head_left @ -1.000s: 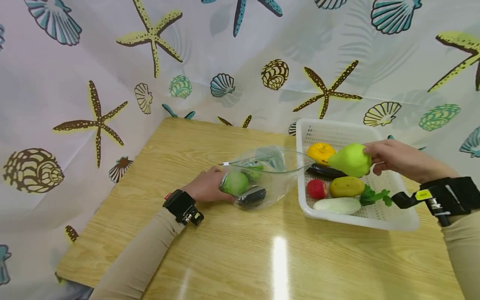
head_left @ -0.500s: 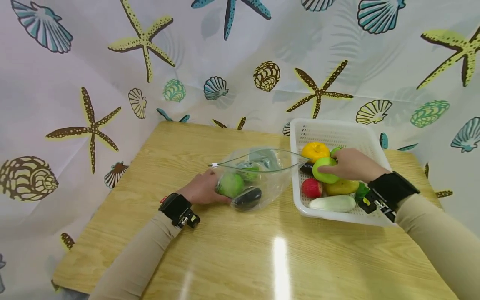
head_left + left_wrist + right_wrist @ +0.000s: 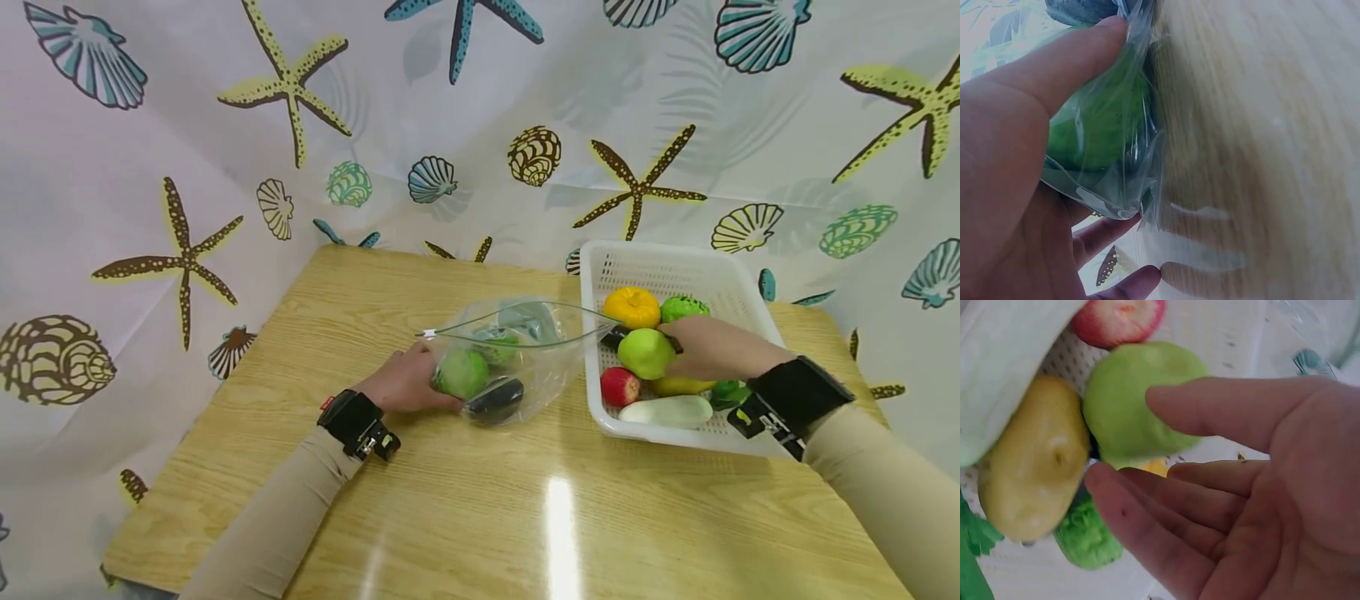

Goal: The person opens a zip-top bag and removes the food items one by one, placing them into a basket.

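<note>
My left hand [image 3: 405, 379] holds the near-left side of a clear zip bag [image 3: 551, 375] lying on the table. Through the plastic show a green round vegetable [image 3: 462, 373], a dark oval one [image 3: 497, 397] and another green piece [image 3: 501, 346]. In the left wrist view the thumb lies across the bag over the green round vegetable [image 3: 1104, 125]. A yellow-green pear [image 3: 645, 353] lies in the white basket [image 3: 759, 321]. At its right side is my right hand [image 3: 712, 348]. In the right wrist view its fingers are loosely extended, with the thumb overlapping the pear [image 3: 1129, 394].
Around the pear in the basket are a yellow pumpkin [image 3: 632, 307], a bumpy green fruit [image 3: 684, 307], a red radish-like piece [image 3: 619, 387], a long white vegetable [image 3: 667, 412] and a potato [image 3: 1038, 456]. A patterned cloth [image 3: 480, 125] hangs behind the table [image 3: 465, 508].
My right hand has carried the pear left and down into the basket, and its fingers have loosened from it. The left hand stays at the bag. The head view has shifted slightly.
</note>
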`<state>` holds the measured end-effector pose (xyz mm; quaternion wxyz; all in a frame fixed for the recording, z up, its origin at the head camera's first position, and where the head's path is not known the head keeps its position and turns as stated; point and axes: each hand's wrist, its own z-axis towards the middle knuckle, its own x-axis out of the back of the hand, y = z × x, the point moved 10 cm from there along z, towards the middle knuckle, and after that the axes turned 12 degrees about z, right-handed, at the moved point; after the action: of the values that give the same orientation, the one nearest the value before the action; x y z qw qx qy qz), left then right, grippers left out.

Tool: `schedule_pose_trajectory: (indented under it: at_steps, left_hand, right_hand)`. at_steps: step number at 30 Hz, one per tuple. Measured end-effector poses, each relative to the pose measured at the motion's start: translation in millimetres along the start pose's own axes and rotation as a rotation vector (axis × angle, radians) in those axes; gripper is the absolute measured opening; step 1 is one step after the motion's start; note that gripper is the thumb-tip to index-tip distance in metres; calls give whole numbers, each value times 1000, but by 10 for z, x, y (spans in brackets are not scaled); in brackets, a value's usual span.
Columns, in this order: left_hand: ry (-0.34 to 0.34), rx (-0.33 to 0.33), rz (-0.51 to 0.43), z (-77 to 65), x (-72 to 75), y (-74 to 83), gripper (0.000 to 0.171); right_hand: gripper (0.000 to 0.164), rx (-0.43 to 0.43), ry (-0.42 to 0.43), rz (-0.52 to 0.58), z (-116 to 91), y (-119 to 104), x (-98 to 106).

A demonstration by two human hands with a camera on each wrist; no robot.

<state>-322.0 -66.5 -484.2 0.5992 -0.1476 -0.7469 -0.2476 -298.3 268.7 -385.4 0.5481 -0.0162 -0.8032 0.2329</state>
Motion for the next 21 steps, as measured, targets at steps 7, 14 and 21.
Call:
schedule_pose_trajectory:
  at_steps: [7,14,21]
  left_hand:
    - [1,2,3,1,-17,-11,90]
    - [12,-12,-2,-7,-34,-29,90]
    - [14,-3,-12,13,-33,-40,90]
  right_hand:
    - [40,-19,175,-24,-263,267,439]
    - [47,-174,181,-38,-501,892,502]
    - [43,-213,107,117,-544,1286,299]
